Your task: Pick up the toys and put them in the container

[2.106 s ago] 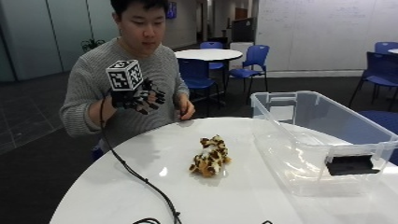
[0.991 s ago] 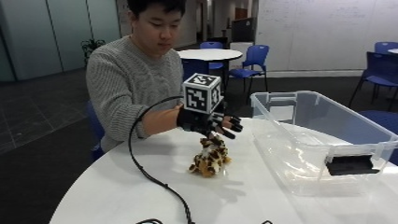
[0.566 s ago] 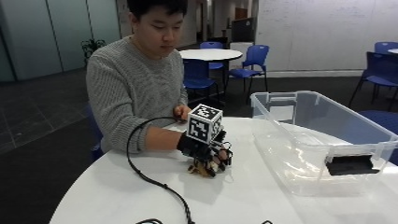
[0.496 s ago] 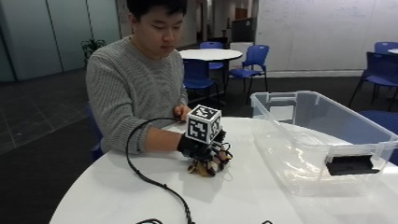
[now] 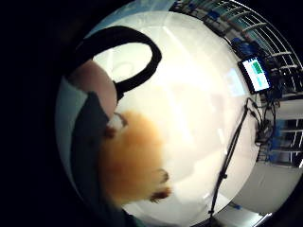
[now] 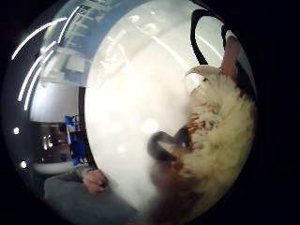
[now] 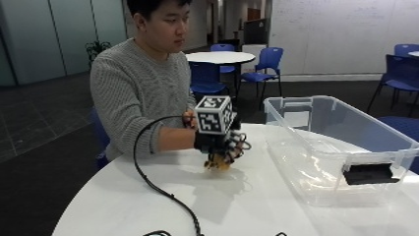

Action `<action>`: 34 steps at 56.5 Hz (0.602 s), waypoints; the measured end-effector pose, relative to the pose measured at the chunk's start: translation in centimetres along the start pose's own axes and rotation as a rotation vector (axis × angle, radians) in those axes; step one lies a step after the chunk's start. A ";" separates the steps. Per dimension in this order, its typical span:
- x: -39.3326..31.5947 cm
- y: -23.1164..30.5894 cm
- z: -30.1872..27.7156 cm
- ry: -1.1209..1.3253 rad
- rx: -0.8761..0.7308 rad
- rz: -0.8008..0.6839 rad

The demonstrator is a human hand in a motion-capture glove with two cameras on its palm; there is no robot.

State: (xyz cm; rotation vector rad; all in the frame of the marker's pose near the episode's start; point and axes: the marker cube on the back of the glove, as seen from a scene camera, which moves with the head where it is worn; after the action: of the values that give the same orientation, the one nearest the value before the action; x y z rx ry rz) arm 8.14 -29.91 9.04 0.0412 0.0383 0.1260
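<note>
Black-gloved right hand [image 7: 221,143] closed from above around small tan-and-brown spotted plush toy [image 7: 217,162], raised just off round white worktop [image 7: 262,206], presumably for carrying sideways over rim of clear plastic container [image 7: 340,147] standing near, as yet without toys.

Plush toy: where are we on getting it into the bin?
Done: nothing is in the clear container as far as visible. In hand: the gloved right hand has its fingers curled round the plush toy, which looks just off the white table. Left: carry it across to the container and drop it in.
</note>
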 end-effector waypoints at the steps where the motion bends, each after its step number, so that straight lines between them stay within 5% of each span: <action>1: -0.5 -0.3 -1.0 -0.006 0.018 -0.010; 17: -7.4 -7.3 -17.9 0.001 0.247 -0.179; 34: -11.7 -15.6 -17.5 -0.083 0.178 -0.078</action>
State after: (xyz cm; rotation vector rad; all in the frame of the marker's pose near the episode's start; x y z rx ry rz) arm -2.22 -46.21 -8.72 0.2226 -0.0323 0.0423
